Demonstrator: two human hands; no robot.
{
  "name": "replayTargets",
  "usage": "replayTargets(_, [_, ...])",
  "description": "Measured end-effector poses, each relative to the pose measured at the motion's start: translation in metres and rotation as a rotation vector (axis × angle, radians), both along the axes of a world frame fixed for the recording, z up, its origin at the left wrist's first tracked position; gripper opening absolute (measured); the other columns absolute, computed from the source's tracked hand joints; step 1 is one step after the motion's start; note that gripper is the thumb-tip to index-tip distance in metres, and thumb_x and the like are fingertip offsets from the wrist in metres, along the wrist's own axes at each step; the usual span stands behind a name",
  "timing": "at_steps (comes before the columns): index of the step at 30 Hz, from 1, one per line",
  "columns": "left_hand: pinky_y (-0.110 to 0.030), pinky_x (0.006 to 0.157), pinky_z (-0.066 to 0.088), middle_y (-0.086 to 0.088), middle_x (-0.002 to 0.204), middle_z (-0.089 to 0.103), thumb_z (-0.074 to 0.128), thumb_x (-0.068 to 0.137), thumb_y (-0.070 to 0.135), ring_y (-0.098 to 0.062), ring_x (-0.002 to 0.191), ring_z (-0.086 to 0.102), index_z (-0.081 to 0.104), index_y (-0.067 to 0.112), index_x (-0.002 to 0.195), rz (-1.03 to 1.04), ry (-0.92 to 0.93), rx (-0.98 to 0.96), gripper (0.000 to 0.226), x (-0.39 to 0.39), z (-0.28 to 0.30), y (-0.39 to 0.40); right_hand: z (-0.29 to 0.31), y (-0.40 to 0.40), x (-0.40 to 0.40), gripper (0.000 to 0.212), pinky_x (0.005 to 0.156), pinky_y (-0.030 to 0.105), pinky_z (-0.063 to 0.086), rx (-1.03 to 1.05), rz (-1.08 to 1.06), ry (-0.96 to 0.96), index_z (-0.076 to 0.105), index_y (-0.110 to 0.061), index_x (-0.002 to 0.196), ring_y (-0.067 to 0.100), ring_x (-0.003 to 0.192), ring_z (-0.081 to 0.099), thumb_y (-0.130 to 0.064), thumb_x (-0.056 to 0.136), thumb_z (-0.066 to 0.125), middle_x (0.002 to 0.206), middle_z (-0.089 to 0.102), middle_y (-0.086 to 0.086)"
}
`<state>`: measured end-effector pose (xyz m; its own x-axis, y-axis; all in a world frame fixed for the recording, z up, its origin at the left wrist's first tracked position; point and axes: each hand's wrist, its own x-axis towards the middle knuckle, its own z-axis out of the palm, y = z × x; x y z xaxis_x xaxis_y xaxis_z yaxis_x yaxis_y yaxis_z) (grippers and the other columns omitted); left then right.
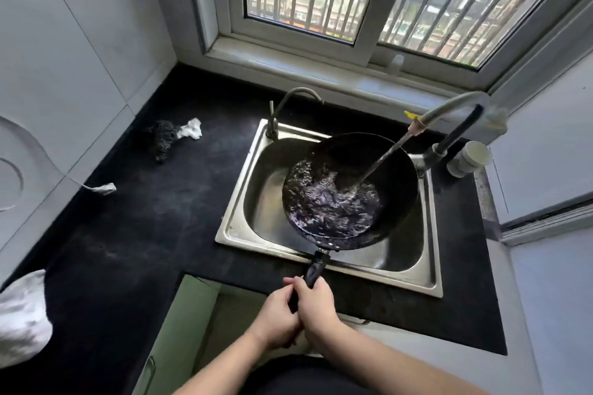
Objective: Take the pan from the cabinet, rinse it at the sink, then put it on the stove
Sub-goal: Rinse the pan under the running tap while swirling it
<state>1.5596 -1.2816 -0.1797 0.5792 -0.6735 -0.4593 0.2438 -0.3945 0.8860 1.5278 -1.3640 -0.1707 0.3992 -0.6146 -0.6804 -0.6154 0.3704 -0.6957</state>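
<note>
Both hands are on the pan's handle [316, 268] here, one stacked just behind the other at the near edge of the black countertop [154, 218]. The right hand [316, 306] sits further up the handle, fingers wrapped over the top and curled tight around it, knuckles facing the camera. The left hand [276, 319] is just beside it and touching it, gripping the lower end of the handle, fingers folded round from the left side. Both forearms come in from the bottom of the view and converge, wrists close together, the right arm reaching in from the lower right and the left from lower centre. The pan [349, 191] is out over the steel sink [256, 202], held above the basin and tipped a little, its handle pointing back toward the person. Water is running: a thin stream [382, 160] drops from the hose-fitted tap [449, 112] on the right and strikes the inside of the pan, where a churning, bubbly pool [330, 202] has gathered in the lower left part. A second, slimmer faucet [296, 99] stands at the sink's back left corner. Out on the counter to the left lies a dark scouring pad [162, 138] touching a crumpled white scrap [192, 129], well apart from the sink.
</note>
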Motion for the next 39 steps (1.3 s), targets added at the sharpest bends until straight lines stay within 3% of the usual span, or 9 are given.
replayTargets(5, [-0.024, 0.038, 0.035, -0.002, 0.050, 0.058, 0.055, 0.080, 0.024, -0.019, 0.037, 0.048, 0.062, 0.013, 0.090, -0.017, 0.129, 0.023, 0.016, -0.004, 0.005, 0.002, -0.002, 0.002, -0.003, 0.013, 0.077, 0.031, 0.054, 0.066, -0.050, 0.017, 0.066, -0.004, 0.093, 0.016, 0.082, 0.071, -0.013, 0.089, 0.057, 0.081, 0.077, -0.002])
replayTargets(11, [-0.023, 0.040, 0.026, -0.006, 0.043, 0.047, 0.051, 0.076, 0.022, -0.014, 0.032, 0.042, 0.055, 0.009, 0.085, -0.018, 0.278, -0.014, 0.016, 0.005, 0.015, 0.003, 0.009, 0.003, 0.006, 0.017, 0.083, 0.036, 0.056, 0.102, -0.079, 0.041, 0.072, -0.008, 0.077, 0.024, 0.081, 0.071, -0.009, 0.085, 0.058, 0.080, 0.076, 0.005])
replayTargets(19, [-0.012, 0.034, 0.026, 0.001, 0.040, 0.046, 0.050, 0.073, 0.018, -0.007, 0.028, 0.040, 0.049, 0.007, 0.082, -0.090, 0.436, -0.070, 0.014, 0.023, 0.036, -0.001, 0.024, -0.001, 0.012, 0.014, 0.073, 0.043, 0.057, 0.065, -0.093, 0.065, 0.072, -0.007, 0.078, 0.033, 0.077, 0.071, -0.019, 0.077, 0.065, 0.081, 0.074, 0.014])
replayTargets(21, [-0.011, 0.033, 0.025, 0.000, 0.043, 0.044, 0.049, 0.073, 0.016, -0.006, 0.028, 0.038, 0.049, 0.009, 0.080, -0.106, 0.481, -0.072, 0.010, 0.028, 0.041, 0.001, 0.026, 0.000, 0.011, 0.026, 0.067, 0.042, 0.057, 0.059, -0.081, 0.049, 0.070, -0.002, 0.084, 0.030, 0.069, 0.071, -0.026, 0.074, 0.067, 0.081, 0.074, 0.015])
replayTargets(26, [-0.012, 0.031, 0.022, 0.000, 0.047, 0.041, 0.051, 0.074, 0.011, -0.005, 0.029, 0.036, 0.051, 0.012, 0.080, -0.138, 0.590, -0.093, 0.006, 0.037, 0.055, -0.001, 0.035, -0.001, 0.010, 0.028, 0.055, 0.035, 0.052, 0.036, -0.092, -0.027, 0.072, -0.002, 0.078, 0.026, 0.055, 0.067, -0.029, 0.073, 0.066, 0.067, 0.072, 0.014])
replayTargets(29, [-0.014, 0.031, 0.022, 0.000, 0.046, 0.042, 0.048, 0.081, 0.006, -0.005, 0.030, 0.037, 0.052, 0.012, 0.080, -0.165, 0.575, -0.076, 0.007, 0.040, 0.066, -0.004, 0.037, -0.003, 0.010, 0.023, 0.043, 0.024, 0.045, 0.053, -0.116, -0.050, 0.071, -0.001, 0.078, 0.019, 0.041, 0.060, -0.022, 0.083, 0.064, 0.047, 0.062, 0.004])
replayTargets(32, [-0.014, 0.031, 0.022, 0.000, 0.047, 0.043, 0.045, 0.087, 0.002, -0.005, 0.031, 0.038, 0.052, 0.012, 0.082, -0.211, 0.500, -0.028, 0.013, 0.043, 0.078, -0.006, 0.040, -0.005, 0.011, 0.035, 0.034, 0.019, 0.035, 0.102, -0.135, -0.080, 0.067, 0.011, 0.090, 0.017, 0.028, 0.049, -0.023, 0.086, 0.063, 0.036, 0.051, 0.003])
replayTargets(36, [-0.014, 0.033, 0.028, -0.004, 0.054, 0.050, 0.049, 0.080, 0.009, -0.006, 0.033, 0.043, 0.054, 0.010, 0.084, -0.310, 0.273, 0.074, 0.007, 0.052, 0.097, -0.010, 0.049, -0.006, 0.014, 0.030, 0.031, 0.018, 0.036, 0.182, -0.174, -0.146, 0.062, 0.003, 0.073, 0.021, 0.025, 0.046, -0.022, 0.089, 0.061, 0.037, 0.051, 0.008])
replayTargets(39, [-0.016, 0.036, 0.031, -0.011, 0.059, 0.053, 0.051, 0.068, 0.015, -0.010, 0.034, 0.046, 0.055, 0.005, 0.084, -0.371, 0.118, 0.186, 0.019, 0.058, 0.110, -0.009, 0.054, -0.004, 0.018, 0.028, 0.033, 0.021, 0.038, 0.293, -0.187, -0.194, 0.063, -0.001, 0.071, 0.023, 0.030, 0.047, -0.022, 0.089, 0.060, 0.045, 0.055, 0.011])
